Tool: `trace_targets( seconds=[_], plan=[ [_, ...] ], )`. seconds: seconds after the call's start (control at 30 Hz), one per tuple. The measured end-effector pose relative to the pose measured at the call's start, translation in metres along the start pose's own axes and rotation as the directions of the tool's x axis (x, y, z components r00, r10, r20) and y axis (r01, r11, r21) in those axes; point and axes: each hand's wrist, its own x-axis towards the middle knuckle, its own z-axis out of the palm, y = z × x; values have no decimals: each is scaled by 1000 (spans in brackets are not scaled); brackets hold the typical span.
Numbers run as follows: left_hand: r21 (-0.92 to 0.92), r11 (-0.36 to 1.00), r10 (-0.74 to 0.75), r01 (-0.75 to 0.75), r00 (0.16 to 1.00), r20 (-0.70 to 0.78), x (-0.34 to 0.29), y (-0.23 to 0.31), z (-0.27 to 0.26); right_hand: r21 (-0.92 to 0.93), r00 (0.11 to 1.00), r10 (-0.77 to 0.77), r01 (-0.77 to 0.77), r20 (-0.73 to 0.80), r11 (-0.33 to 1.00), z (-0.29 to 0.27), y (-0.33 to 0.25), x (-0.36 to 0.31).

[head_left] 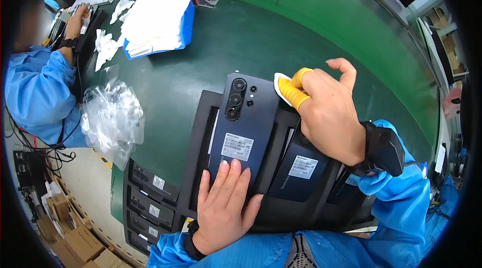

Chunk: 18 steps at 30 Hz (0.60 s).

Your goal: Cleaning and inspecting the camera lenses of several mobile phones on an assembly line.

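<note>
A dark blue smartphone [248, 117] lies back up on a black foam tray [193, 152], its camera lenses at the far end and a white label in the middle. My left hand [224, 203] rests flat on its near half, fingers stretched out and touching the label's lower edge. At the phone's far right corner, my right hand [326, 110] pinches a folded white wipe [282, 89] with fingers in yellow finger cots. Under my right hand, a second dark phone [296, 172] with a label sits in the tray, partly hidden. Part of another phone [344, 190] shows beside it.
A blue bin [187, 24] heaped with white wipes stands at the back left, crumpled wipes [105, 47] beside it. Clear plastic film pieces [113, 120] lie at the table's left edge. Another tray of phones [153, 203] sits lower left. A co-worker in blue [42, 92] works at far left.
</note>
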Motion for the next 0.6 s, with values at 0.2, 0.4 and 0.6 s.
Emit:
trace_targets(
  seconds=[0.2, 0.4, 0.6],
  plan=[
    [14, 1000, -6, 6, 1000, 8, -1, -1, -1, 6, 997, 61, -62, 49, 998, -8, 2, -6],
    [15, 1000, 12, -13, 1000, 21, 2, 0, -1, -20, 998, 32, -33, -49, 999, 4, -1, 3],
    [38, 999, 16, -16, 1000, 6, 0, 0, 0, 7, 992, 62, -62, -106, 998, 6, -12, -7]
  ],
)
